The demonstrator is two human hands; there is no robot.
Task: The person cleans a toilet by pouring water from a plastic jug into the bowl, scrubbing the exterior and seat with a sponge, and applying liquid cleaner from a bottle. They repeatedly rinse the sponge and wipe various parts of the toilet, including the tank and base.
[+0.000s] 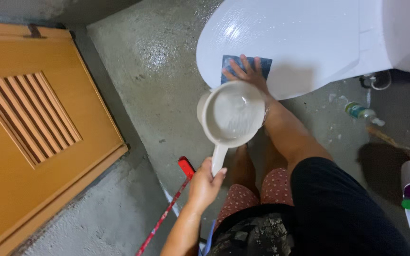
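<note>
Your left hand point(206, 182) is closed around the handle of a white water dipper point(232, 117), holding it level and full of water just short of the closed white toilet lid point(285, 38). Your right hand point(247, 73) lies flat, fingers spread, pressing a blue scrub pad point(263, 64) against the lid's near edge, the arm stretched forward past your knee. By the look of it you are in the middle of scrubbing the lid, with rinse water at the ready. Pouring from here would call for tipping the dipper slowly forward over the lid, keeping the pad hand clear of the stream. A red-handled mop point(169, 208) lies on the wet concrete floor point(138, 71) beside you.
</note>
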